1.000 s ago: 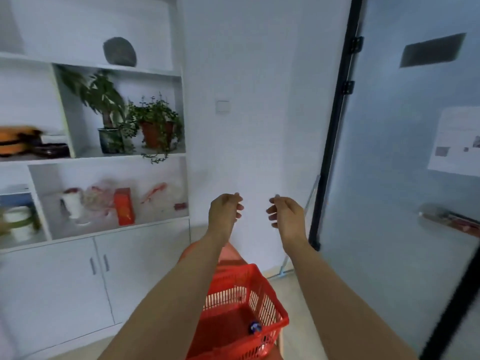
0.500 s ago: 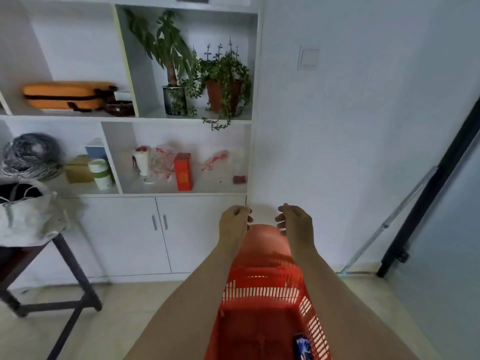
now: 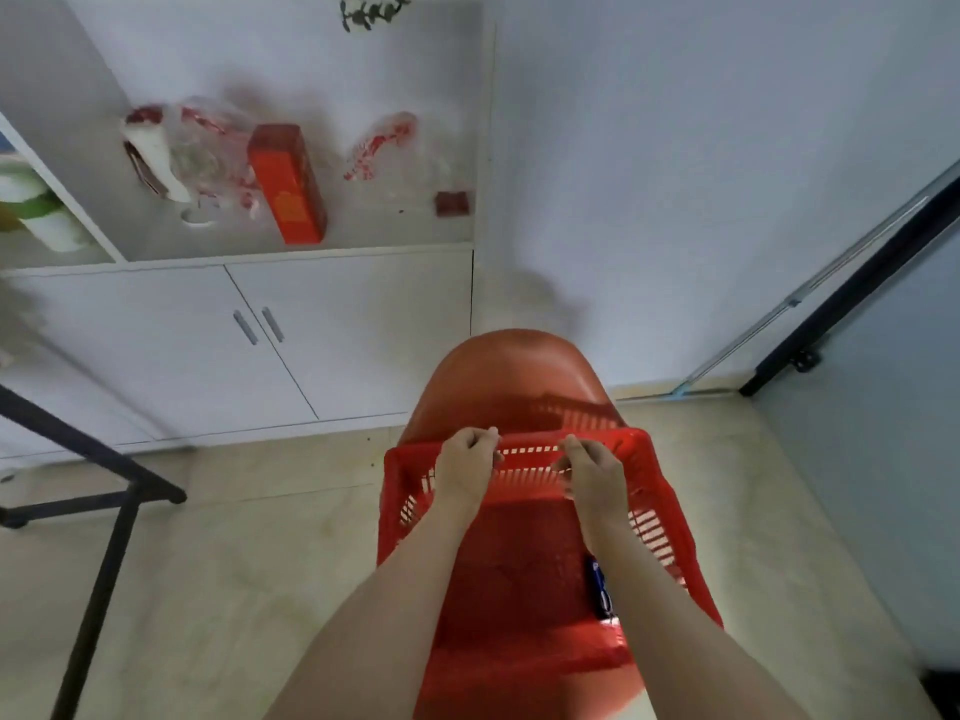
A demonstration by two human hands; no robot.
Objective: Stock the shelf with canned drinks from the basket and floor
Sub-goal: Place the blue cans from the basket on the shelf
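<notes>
A red plastic basket sits on a red chair in front of the white shelf unit. One blue can lies at the basket's right side, partly hidden by my right forearm. My left hand and my right hand hover side by side at the basket's far rim, fingers curled into loose fists. Nothing shows inside either fist. Whether they touch the rim I cannot tell.
The open shelf compartment holds a red carton, plastic bags and a small red box. White cabinet doors are below it. A black table leg stands left, and a glass door frame is on the right.
My view has tilted down from the wall and upper shelves to the basket. Both hands have dropped from chest height to the basket's far rim, still curled.
</notes>
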